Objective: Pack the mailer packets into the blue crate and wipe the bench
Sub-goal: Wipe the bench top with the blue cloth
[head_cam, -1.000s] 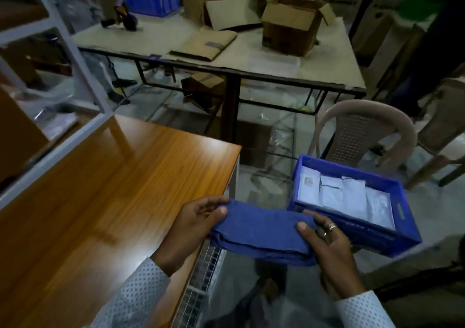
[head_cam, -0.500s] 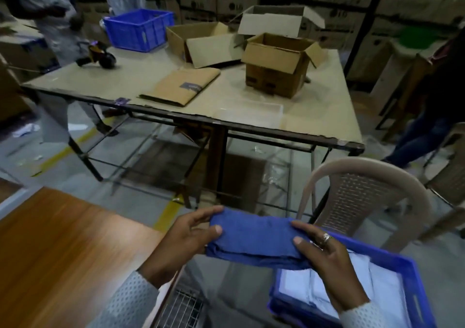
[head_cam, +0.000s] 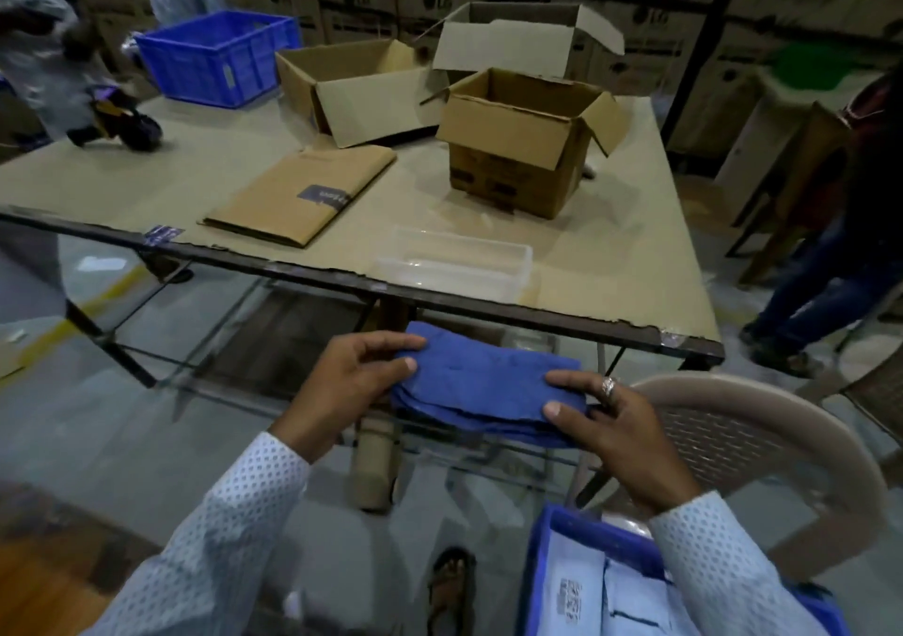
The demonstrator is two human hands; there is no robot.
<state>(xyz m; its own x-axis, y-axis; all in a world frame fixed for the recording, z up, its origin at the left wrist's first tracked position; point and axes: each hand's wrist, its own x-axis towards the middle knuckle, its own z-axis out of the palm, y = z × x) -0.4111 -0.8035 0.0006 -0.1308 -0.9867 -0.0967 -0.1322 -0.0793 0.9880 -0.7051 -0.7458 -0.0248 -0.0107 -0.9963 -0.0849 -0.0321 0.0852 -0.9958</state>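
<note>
Between the two hands, out in mid-air, sits a folded blue cloth (head_cam: 481,384), soft, slightly fuzzy, stacked in several uneven layers. Left hand (head_cam: 349,381) pinches its left edge, thumb on top; right hand (head_cam: 613,428), ring on one finger, grips the right end. Down at bottom right, the blue crate (head_cam: 547,567), hard plastic, already holds flat white mailer packets (head_cam: 576,591) with printed codes. Beyond the cloth stands a beige desk (head_cam: 611,264) with a chipped front edge, carrying open cardboard boxes (head_cam: 513,147) and a clear plastic tray (head_cam: 454,264).
</note>
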